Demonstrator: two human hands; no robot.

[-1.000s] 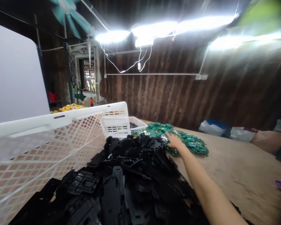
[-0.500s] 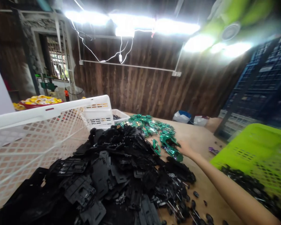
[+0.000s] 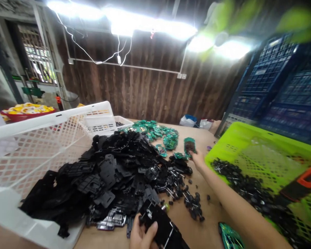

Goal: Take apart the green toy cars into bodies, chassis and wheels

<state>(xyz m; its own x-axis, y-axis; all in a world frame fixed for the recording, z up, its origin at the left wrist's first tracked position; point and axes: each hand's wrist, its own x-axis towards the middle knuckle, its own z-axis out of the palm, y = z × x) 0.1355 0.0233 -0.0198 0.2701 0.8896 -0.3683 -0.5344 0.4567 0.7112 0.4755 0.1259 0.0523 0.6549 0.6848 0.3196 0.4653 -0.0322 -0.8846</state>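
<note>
My left hand [image 3: 143, 236] is at the bottom centre, closed on a black toy car chassis [image 3: 162, 223] with a metal axle across it. Farther out, my right hand [image 3: 197, 159] pinches the near end of a green toy car body shell [image 3: 189, 145]. The shell is raised with its dark hollow side towards me. A heap of green car shells [image 3: 145, 128] lies beyond the black chassis pile [image 3: 114, 166]. One green car shell [image 3: 230, 237] rests below my right forearm.
A white mesh crate [image 3: 67, 119] stands at left, partly around the chassis pile. Wheels on axles [image 3: 193, 204] lie loose on the table. At right, a lime-green basket [image 3: 251, 145] holds more wheels and an orange-and-black handled tool [image 3: 298, 183]. Blue crates [image 3: 264, 76] are stacked behind.
My right hand has lifted a green shell from beside the heap. My left hand has come into view with a black chassis. The view has turned right and down.
</note>
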